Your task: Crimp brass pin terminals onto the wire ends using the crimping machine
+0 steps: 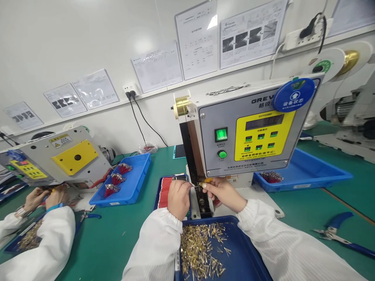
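Green bench [117, 238] carries a crimping machine [225, 117]; beneath its front, left hand [179, 198] and right hand [225, 193] pinch a thin piece [196, 186] too small to identify, each grip narrow.

Thin silvery lead [197, 186] — small, roughly level, held at the black lower head [202, 201] of the copper-strip machine [243, 111]; ends unclear. Machine stands upright — grey front, yellow keypad panel [254, 144], green switch [221, 135] and button [222, 154] lit.

Held piece [197, 186] too small to tell, tray [234, 265] cut off, pliers [331, 233] cropped
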A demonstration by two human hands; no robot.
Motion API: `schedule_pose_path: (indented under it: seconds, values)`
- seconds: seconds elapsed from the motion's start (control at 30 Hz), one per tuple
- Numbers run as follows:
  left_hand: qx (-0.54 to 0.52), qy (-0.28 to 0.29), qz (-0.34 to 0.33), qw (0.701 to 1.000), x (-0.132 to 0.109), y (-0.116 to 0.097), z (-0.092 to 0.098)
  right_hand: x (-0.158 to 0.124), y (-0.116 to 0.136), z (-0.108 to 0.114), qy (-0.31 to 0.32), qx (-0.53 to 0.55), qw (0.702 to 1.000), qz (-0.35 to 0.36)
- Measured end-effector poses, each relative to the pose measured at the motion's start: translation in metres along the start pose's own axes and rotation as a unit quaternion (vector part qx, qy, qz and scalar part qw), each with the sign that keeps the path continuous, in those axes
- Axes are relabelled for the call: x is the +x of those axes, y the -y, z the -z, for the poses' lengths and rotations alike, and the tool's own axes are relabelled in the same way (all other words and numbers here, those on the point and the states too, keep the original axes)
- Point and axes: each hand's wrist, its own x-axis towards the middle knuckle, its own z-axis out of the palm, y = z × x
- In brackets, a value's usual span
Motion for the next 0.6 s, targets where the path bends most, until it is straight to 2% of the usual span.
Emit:
schedule_pose_path:
  seconds: [0.33, 0.6]
  values:
    - [0.005, -0.009, -0.005, 1.000, -0.001, 0.000, 0.000, 0.003, -0.006, -0.001, -0.006, -0.006, 1.000, 0.023]
    - [0.025, -0.023, -0.008, 0.999, -0.001, -0.001, 0.000, -0.001, -0.011, -0.011, -0.074, -0.028, 0.996, 0.048]
